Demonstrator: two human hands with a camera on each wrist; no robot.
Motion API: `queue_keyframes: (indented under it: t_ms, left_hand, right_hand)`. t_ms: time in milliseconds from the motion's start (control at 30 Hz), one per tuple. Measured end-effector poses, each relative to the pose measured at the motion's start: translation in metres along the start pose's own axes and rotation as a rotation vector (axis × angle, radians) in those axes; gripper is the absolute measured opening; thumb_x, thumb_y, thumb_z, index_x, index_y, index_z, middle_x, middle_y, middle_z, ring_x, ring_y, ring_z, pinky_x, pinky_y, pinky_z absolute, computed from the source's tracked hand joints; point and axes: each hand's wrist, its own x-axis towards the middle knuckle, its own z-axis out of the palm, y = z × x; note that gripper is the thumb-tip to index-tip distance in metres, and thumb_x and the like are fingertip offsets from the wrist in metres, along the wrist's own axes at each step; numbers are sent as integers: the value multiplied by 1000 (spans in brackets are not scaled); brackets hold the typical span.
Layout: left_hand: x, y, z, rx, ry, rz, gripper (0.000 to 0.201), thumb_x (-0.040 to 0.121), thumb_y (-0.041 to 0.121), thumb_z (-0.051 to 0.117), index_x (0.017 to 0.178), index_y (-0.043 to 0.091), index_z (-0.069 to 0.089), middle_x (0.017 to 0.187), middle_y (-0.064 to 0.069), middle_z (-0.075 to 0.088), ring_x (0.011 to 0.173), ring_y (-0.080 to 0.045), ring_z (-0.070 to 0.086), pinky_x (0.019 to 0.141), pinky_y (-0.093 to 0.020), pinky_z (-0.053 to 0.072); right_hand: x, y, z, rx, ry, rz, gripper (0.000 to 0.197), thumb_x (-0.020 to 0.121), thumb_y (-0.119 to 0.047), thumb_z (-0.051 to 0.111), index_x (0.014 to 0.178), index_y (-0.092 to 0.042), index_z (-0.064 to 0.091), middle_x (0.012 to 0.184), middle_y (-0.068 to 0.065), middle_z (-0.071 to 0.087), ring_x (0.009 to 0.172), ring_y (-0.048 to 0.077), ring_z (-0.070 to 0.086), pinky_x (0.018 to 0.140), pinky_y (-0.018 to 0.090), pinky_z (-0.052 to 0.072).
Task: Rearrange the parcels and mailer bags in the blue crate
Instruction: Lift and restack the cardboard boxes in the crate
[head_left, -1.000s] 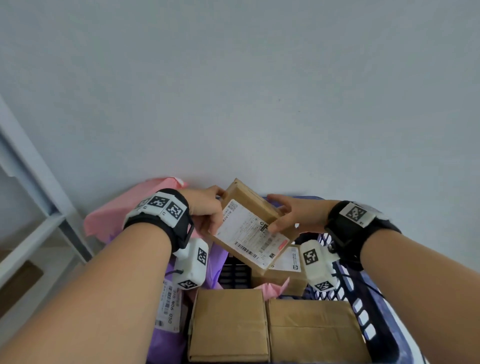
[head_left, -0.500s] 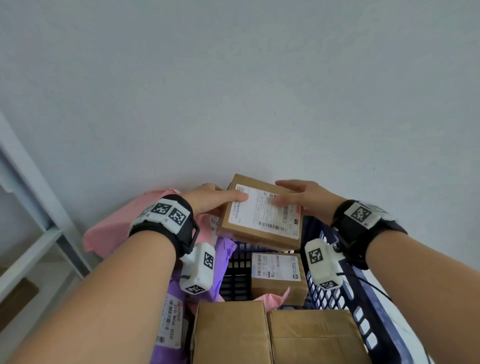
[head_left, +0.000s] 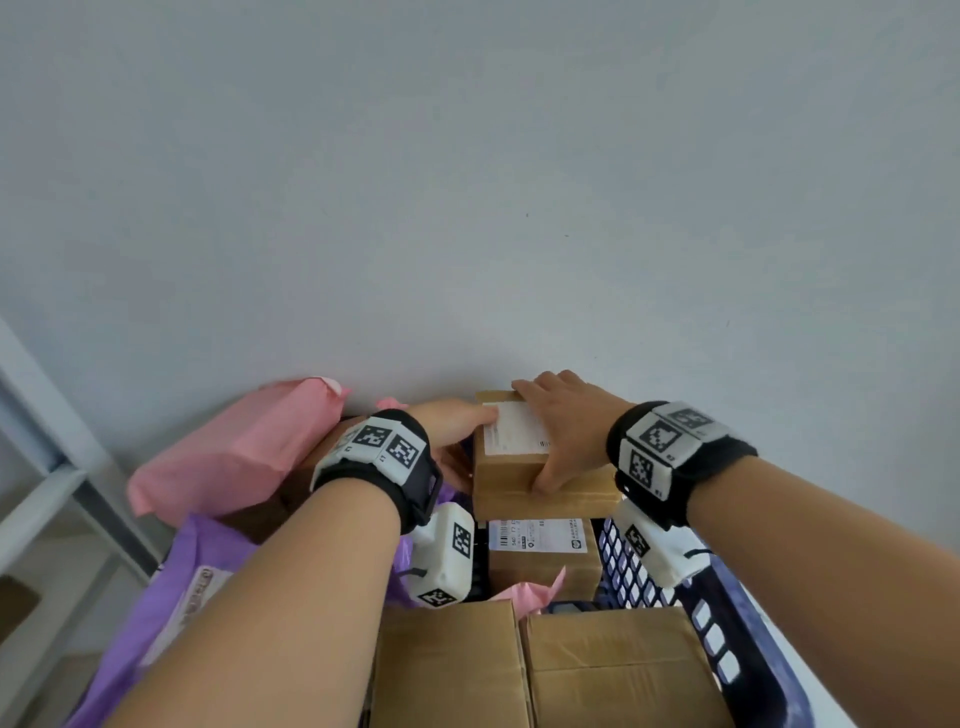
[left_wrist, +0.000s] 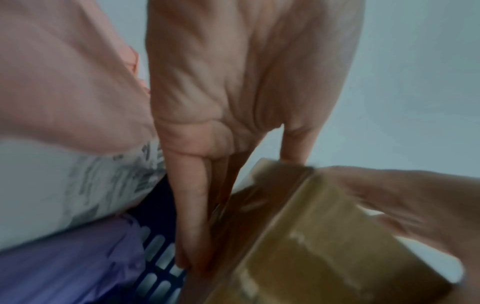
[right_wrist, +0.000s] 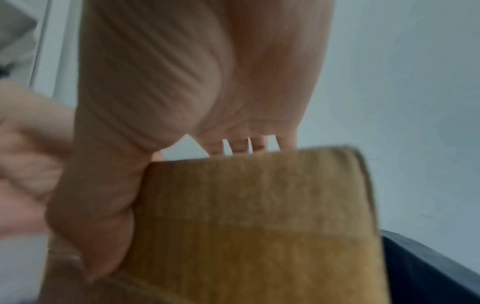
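A small cardboard box (head_left: 511, 480) with a white label sits level at the far end of the blue crate (head_left: 737, 660), above another labelled box (head_left: 540, 564). My right hand (head_left: 563, 431) lies over its top, thumb on the near face; the right wrist view shows that thumb (right_wrist: 101, 236) against the small box (right_wrist: 259, 226). My left hand (head_left: 457, 422) holds the left edge, thumb on the label. In the left wrist view its fingers (left_wrist: 192, 216) run straight down the side of the small box (left_wrist: 311, 236).
A pink mailer bag (head_left: 234, 457) leans at the far left, with a purple mailer bag (head_left: 171, 587) below it. Two larger cardboard boxes (head_left: 447, 670) (head_left: 613, 670) fill the near end of the crate. A grey wall stands just behind, and a white frame (head_left: 47, 457) is at the left.
The small box was tilted up between both hands; it has been turned flat, carried away from me and lowered at the crate's far end. Both hands stayed on it.
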Motion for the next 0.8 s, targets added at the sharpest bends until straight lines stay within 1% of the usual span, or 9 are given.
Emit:
queue_keyframes:
  t_ms: [67, 133, 167, 267, 333, 533, 633, 733, 800]
  left_hand:
    - [13, -5, 6, 21, 44, -28, 20, 99, 21, 49, 102, 4, 59, 109, -20, 64, 106, -39, 64, 96, -47, 52]
    - [24, -11, 11, 49, 65, -67, 19, 98, 12, 48, 82, 7, 56, 116, -21, 63, 116, -39, 61, 99, -48, 51]
    - [31, -14, 13, 51, 46, -102, 17, 97, 8, 46, 86, 4, 57, 117, -21, 64, 116, -40, 62, 98, -50, 51]
    - [40, -22, 16, 67, -3, -186, 31, 96, 1, 41, 122, -8, 56, 127, -29, 60, 116, -41, 61, 101, -51, 48]
    - [47, -25, 17, -2, 4, -242, 34, 98, 1, 41, 129, -11, 50, 131, -29, 57, 120, -40, 58, 104, -47, 47]
    - [56, -25, 19, -12, -12, -256, 37, 101, 4, 37, 134, -11, 41, 134, -29, 54, 121, -38, 58, 106, -44, 45]
    - [55, -27, 16, 97, -40, -236, 40, 101, 8, 39, 133, -16, 43, 134, -28, 54, 122, -36, 57, 107, -41, 45]
    - [52, -28, 11, 127, -69, -259, 42, 100, 10, 42, 134, -15, 45, 134, -27, 55, 124, -34, 56, 109, -40, 43]
    - [45, -26, 10, 126, -76, -255, 43, 100, 10, 43, 136, -13, 43, 136, -25, 54, 122, -33, 56, 105, -38, 46]
  right_hand:
    - [5, 0, 19, -66, -29, -2, 117, 52, -57, 80, 146, -20, 20, 136, 1, 38, 123, 22, 38, 101, 43, 43]
    - [11, -1, 37, -79, -53, 12, 121, 51, -56, 81, 148, -19, 19, 139, 1, 37, 127, 23, 36, 103, 45, 42]
    - [14, 0, 45, -84, -66, 21, 123, 51, -56, 82, 149, -19, 18, 140, 1, 37, 129, 24, 36, 103, 46, 41]
    - [20, 2, 63, -106, -124, 23, 126, 51, -56, 84, 150, -21, 15, 141, 1, 37, 130, 24, 36, 105, 47, 39]
    - [23, 4, 69, -113, -154, 18, 129, 52, -55, 85, 152, -21, 11, 144, 2, 35, 132, 25, 35, 107, 46, 38]
    - [24, 9, 76, -141, -185, 39, 126, 52, -54, 86, 151, -23, 13, 145, 5, 34, 133, 27, 35, 106, 45, 39]
    - [22, 11, 79, -90, -216, 43, 123, 54, -53, 86, 150, -28, 15, 144, 5, 35, 133, 27, 35, 107, 46, 39]
    - [19, 10, 75, -53, -224, 45, 112, 59, -54, 84, 149, -29, 23, 141, 4, 39, 131, 26, 38, 106, 44, 39]
    - [15, 6, 68, -25, -204, 44, 96, 66, -50, 81, 146, -27, 33, 139, 4, 43, 128, 24, 41, 105, 42, 40]
